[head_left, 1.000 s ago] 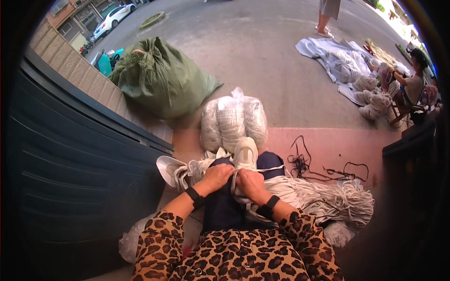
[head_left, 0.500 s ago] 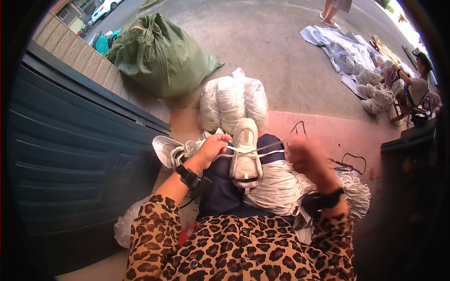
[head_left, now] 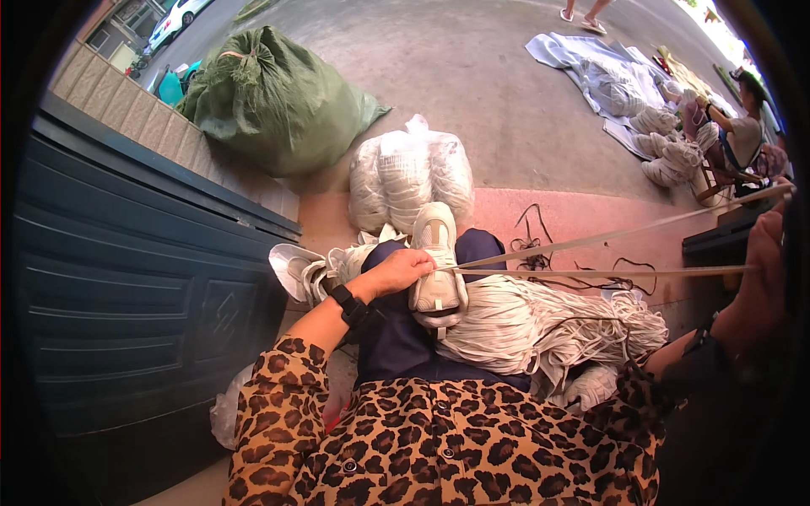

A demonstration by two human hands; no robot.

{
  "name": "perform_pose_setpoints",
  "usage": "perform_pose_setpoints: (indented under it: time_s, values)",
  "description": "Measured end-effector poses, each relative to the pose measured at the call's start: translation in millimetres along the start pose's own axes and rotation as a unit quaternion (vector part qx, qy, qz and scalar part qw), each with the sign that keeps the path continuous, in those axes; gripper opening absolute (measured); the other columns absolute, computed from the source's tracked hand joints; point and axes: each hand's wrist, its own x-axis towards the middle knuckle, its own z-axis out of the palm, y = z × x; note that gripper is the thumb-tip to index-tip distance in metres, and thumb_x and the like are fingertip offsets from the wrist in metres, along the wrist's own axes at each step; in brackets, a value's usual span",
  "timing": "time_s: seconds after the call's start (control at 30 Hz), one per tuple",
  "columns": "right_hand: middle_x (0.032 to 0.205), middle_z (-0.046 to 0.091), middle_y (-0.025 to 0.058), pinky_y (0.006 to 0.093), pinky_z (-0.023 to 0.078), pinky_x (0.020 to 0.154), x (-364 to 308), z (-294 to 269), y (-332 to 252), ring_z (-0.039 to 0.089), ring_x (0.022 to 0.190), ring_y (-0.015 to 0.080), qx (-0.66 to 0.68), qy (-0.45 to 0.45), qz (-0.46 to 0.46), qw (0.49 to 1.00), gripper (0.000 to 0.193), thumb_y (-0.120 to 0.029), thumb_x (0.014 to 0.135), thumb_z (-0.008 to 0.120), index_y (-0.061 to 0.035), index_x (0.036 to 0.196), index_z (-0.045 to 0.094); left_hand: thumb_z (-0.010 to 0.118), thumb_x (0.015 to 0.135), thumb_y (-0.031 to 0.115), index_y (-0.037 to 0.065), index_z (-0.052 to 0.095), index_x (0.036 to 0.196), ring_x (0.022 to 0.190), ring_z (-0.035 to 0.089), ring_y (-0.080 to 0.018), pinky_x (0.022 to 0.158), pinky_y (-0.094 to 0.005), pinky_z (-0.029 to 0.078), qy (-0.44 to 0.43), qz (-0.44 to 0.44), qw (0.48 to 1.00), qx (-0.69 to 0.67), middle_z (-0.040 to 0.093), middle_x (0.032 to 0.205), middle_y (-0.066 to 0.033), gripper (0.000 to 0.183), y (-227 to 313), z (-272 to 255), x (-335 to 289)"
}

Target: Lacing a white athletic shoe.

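Observation:
A beige sneaker (head_left: pixel 436 291) rests on my lap between my thighs, its toe pointing away from me. At its left side my left hand (head_left: pixel 403 270) is closed, the fingertips pinching the lacing over the shoe's middle. Two strands of a pale shoelace (head_left: pixel 582 274) run taut from there to the far right. My right hand (head_left: pixel 769 240) is stretched out there, closed on the strands and partly lost in shadow. Beside the shoe, a thick bundle of off-white shoelaces (head_left: pixel 506 325) lies over my right thigh.
Clear bags of wrapped laces (head_left: pixel 411 173) stand ahead, with a big green sack (head_left: pixel 283 105) behind. More sneakers (head_left: pixel 295 270) sit by my left knee, near a dark blue door (head_left: pixel 143 278). Dark laces (head_left: pixel 536 244) lie on the floor. A seated person (head_left: pixel 747 122) is at far right.
My right hand has swung far out to the right, drawing the lace strands long and tight. The left hand has shifted right and nearer the shoe, onto the lacing.

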Motion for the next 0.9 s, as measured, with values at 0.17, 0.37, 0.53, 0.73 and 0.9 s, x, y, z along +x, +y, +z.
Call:
perform_pose_setpoints:
  time_s: [0.17,0.37,0.53,0.73,0.9]
  values:
    - [0.062,0.028,-0.0018,0.0192,0.021,0.038,5.2,-59.6,-36.4,0.025,0.049,0.0044,-0.146,-0.008,0.002,0.989,0.015,-0.009,0.091,0.035,-0.0082,0.077,0.035,0.052,0.084,0.023,0.0,0.061,0.093,0.077,0.054,-0.0149,0.07,-0.0274,0.042,-0.092,0.033,0.995,0.029,0.06,0.081,-0.0082,0.026,7.5,-16.3,3.7]
    - [0.061,0.038,-0.0046,0.0182,0.024,0.041,2.0,-157.3,39.3,0.029,0.048,0.0037,-0.391,0.296,0.088,0.867,0.014,-0.021,0.088,0.045,-0.011,0.079,0.048,0.049,0.088,0.019,0.0,0.058,0.085,0.087,0.053,-0.0146,0.081,-0.0274,0.041,-0.104,0.002,0.961,-0.256,0.059,0.091,-0.0106,0.022,33.5,-63.9,-27.2]
    - [0.063,0.049,-0.0028,0.0196,0.039,0.051,-70.7,-203.8,166.9,0.048,0.06,0.006,-0.521,0.175,0.32,0.772,0.017,-0.018,0.085,0.054,-0.0044,0.088,0.063,0.041,0.091,0.021,0.005,0.049,0.074,0.073,0.053,-0.0209,0.073,-0.0354,0.046,0.098,0.103,0.89,-0.433,0.055,0.072,-0.0083,0.025,60.8,-178.8,-89.7]
    - [0.084,0.059,0.0174,0.0328,0.044,0.068,-101.0,-221.4,251.3,0.057,0.078,0.0292,-0.717,-0.045,0.253,0.648,0.021,-0.013,0.077,0.059,-0.0018,0.095,0.062,0.043,0.09,0.014,0.005,0.05,0.087,0.07,0.048,-0.0164,0.076,-0.0328,0.041,0.232,0.25,0.783,-0.52,0.046,0.063,-0.0012,0.012,63.5,-285.9,-161.9]
    - [0.075,0.06,0.0177,0.0371,0.046,0.065,-93.7,-226.6,267.1,0.058,0.071,0.032,-0.707,0.048,0.299,0.639,0.017,-0.015,0.072,0.059,-0.0013,0.08,0.064,0.05,0.08,0.006,0.001,0.044,0.112,0.041,0.049,-0.0149,0.04,-0.0267,0.04,0.405,0.004,0.832,-0.378,0.052,0.063,-0.0072,0.032,4.1,-212.7,-118.9]
